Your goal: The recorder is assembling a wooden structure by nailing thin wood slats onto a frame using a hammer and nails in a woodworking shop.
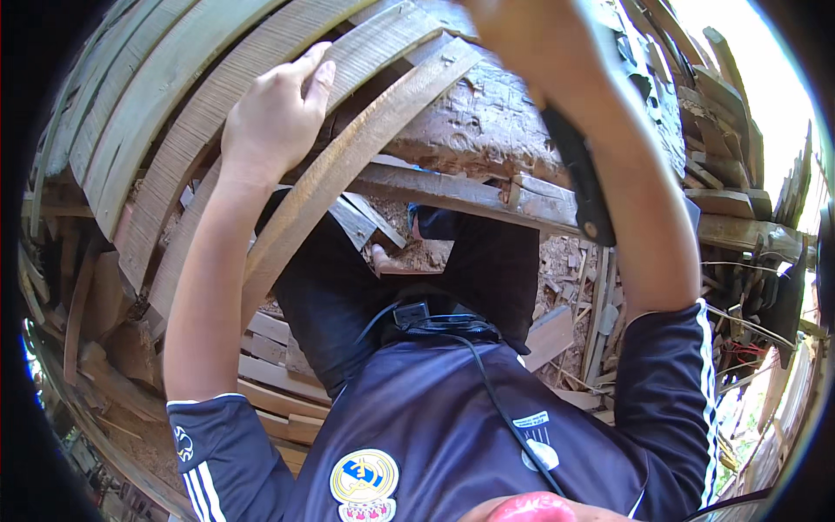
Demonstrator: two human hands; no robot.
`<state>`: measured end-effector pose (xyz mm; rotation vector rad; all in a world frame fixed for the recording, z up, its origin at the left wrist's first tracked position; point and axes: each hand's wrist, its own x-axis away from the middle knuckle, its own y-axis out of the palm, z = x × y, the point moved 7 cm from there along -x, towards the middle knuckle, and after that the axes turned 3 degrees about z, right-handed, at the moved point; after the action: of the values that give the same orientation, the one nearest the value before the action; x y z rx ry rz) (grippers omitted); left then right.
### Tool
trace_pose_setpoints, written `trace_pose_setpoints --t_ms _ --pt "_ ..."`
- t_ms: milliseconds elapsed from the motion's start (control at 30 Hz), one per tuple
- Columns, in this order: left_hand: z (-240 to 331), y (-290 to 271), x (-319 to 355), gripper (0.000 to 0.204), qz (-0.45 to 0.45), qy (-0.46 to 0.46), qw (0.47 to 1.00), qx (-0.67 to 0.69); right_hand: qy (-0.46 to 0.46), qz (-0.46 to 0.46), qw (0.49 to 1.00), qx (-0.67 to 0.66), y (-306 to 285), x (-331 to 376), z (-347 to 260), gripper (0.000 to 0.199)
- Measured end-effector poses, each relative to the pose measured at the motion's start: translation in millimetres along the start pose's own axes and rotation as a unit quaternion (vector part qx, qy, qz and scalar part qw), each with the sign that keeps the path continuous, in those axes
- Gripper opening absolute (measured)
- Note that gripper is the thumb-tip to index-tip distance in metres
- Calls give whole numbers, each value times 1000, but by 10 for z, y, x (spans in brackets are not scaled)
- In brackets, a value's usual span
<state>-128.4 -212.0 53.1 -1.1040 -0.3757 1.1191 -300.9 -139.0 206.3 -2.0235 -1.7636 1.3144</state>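
My left hand [277, 113] is closed over a pale wooden slat [383, 45], its thumb and forefinger resting against the wood. Another narrow wooden strip [361, 143] slants from near my left forearm up to the thick, scarred wooden block [487, 122]. Above that block is my right hand [531, 30], smeared by motion, with its fingers cut off by the top edge. What it holds, if anything, does not show. A black handle-like piece with a rivet [581, 178] lies beside my right forearm, partly covered by it.
Long curved-looking boards [187, 104] lean at the left. Stacked scrap wood [722, 148] fills the right side. A wooden beam [461, 193] crosses in front of my knees. Offcuts [278, 357] and chips lie on the ground below. A black cable [496, 391] runs down my shirt.
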Motion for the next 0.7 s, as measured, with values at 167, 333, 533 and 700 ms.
trace_pose_setpoints --t_ms 167,333,533,700 --pt "16 -50 3 44 -1 7 1000 -8 -175 66 961 204 277 221 416 44" --pt "-51 -12 46 44 1 -6 1000 -8 -8 47 998 -32 -45 -58 20 31" --pt "-64 -59 20 44 -14 -15 999 29 -48 -57 973 220 422 184 412 43" --pt "3 -76 55 44 -35 -36 999 11 28 152 978 137 -168 59 -68 43"
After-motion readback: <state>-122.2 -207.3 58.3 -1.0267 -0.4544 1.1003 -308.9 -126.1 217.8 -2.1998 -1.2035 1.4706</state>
